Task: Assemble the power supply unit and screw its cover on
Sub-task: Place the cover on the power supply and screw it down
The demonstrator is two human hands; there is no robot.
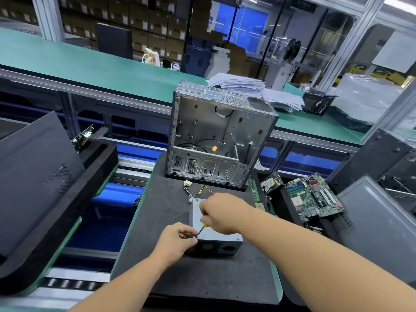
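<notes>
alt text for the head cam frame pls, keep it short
A person's right hand holds a small yellow-handled screwdriver at the near left top corner of a grey power supply unit on a black mat, while the left hand pinches at its tip. Behind stands an open, empty computer case; a green motherboard lies to the right.

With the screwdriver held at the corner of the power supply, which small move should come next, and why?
Probably turn the screwdriver to drive the screw at the near-left top corner of the power supply unit. The right hand grips its handle, the left hand pinches the shaft near the tip, which sits at that corner. The screw itself is hidden.
</notes>
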